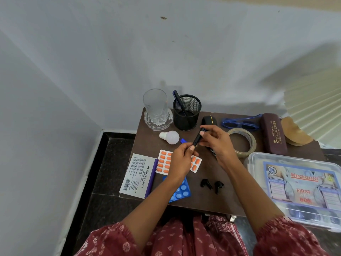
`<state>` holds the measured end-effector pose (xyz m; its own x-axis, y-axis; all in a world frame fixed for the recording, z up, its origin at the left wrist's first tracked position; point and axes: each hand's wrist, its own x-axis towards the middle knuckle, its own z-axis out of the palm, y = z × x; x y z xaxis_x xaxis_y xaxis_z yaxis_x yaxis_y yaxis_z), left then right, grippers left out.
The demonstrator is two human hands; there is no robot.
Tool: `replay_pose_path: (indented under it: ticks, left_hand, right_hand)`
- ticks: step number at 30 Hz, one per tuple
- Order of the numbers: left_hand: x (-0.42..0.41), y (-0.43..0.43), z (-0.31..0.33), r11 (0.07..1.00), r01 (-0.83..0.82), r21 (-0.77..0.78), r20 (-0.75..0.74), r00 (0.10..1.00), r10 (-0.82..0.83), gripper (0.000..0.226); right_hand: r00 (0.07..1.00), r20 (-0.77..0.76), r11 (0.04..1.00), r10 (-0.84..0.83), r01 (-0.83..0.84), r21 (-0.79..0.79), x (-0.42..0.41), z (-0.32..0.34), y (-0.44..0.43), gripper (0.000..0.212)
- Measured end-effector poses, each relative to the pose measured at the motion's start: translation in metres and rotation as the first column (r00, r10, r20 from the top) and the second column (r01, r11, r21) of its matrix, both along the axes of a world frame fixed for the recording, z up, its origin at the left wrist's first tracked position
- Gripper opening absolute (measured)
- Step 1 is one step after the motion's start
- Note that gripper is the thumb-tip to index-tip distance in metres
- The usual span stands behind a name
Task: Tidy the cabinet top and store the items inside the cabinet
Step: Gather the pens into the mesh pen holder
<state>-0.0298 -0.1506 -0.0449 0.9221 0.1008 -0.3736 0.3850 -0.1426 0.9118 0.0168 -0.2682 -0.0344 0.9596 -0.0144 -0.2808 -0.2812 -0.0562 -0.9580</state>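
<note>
Pinching pen [197, 138] over cabinet top [203, 203]: left hand [181, 158] low end, right hand [218, 143] upper part. Bare wood at front edge, beside earbuds [212, 184].

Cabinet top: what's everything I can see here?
glass: 1, clear, back left, on dish
pen holder: 1, black mesh, beside glass, blue pen inside
bulb: 1, white, before glass
mouse: 1, black, behind the hands
glasses: 1, blue, back right
glasses case: 1, maroon, back right
tan object: 1, far right
tape roll: 1, clear, right of hands
first aid box: 1, clear, front right
stamp pad box: 1, white, front left
pill strips: 2, orange, blue, under left arm
earbuds: 2, black, front centre
cabinet top: 1, brown, beneath everything
marker: 1, black, in both hands
left hand: 1, pinches marker's lower end
right hand: 1, pinches marker's upper end
</note>
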Motion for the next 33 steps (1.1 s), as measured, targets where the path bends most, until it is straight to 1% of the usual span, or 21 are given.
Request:
replay_pose_path:
  ticks: [5,10,13,16,19,22,23,26,29,31,33]
  left_hand:
    - [-0.001,-0.006,-0.002,0.998,-0.05,-0.044,-0.002,0.999,0.05,0.024]
    - [-0.002,-0.008,-0.006,0.999,-0.041,-0.035,-0.042,0.998,0.04,0.025]
    - [0.001,-0.005,-0.005,0.998,-0.038,-0.059,-0.051,0.998,0.035,0.025]
    - [0.011,-0.005,0.008,0.993,-0.027,-0.118,0.001,1.0,0.027,0.017]
    - [0.023,-0.006,0.025,0.989,-0.02,-0.145,0.069,0.997,0.031,0.009]
    - [0.037,-0.001,0.04,0.993,0.007,-0.12,0.157,0.987,0.012,0.008]
    - [0.041,0.001,0.045,0.996,0.015,-0.085,0.201,0.98,0.002,0.01]
    - [0.058,0.007,0.064,0.991,-0.007,0.132,0.336,0.941,-0.038,0.019]
    - [0.078,0.011,0.09,0.974,-0.018,0.227,0.423,0.903,-0.081,0.02]
    - [0.091,0.014,0.104,0.972,-0.053,0.229,0.465,0.883,-0.062,0.018]
    - [0.104,0.017,0.111,0.976,-0.067,0.205,0.47,0.882,-0.038,0.015]
  right_hand:
    - [0.998,0.054,0.996,-0.025,0.03,-0.085,-0.002,-0.001,0.002,0.023]
    - [0.997,0.069,0.987,-0.023,0.034,-0.156,-0.007,-0.004,0.003,0.025]
    - [0.997,0.077,0.982,-0.003,0.018,-0.188,-0.007,-0.002,0.003,0.027]
    - [0.992,0.119,0.97,0.043,-0.013,-0.242,0.006,0.011,0.003,0.028]
    - [0.981,0.194,0.964,0.009,0.043,-0.261,0.016,0.027,0.005,0.026]
    - [0.961,0.275,0.969,-0.014,0.081,-0.235,0.017,0.043,0.006,0.03]
    - [0.952,0.307,0.971,-0.004,0.078,-0.228,0.019,0.052,0.007,0.032]
    - [0.905,0.425,0.972,0.025,0.078,-0.224,0.03,0.077,0.008,0.032]
    - [0.858,0.512,0.974,0.029,0.09,-0.207,0.041,0.101,0.012,0.034]
    - [0.841,0.54,0.974,0.041,0.087,-0.208,0.05,0.112,0.014,0.038]
    - [0.824,0.562,0.969,0.071,0.076,-0.235,0.06,0.118,0.016,0.043]
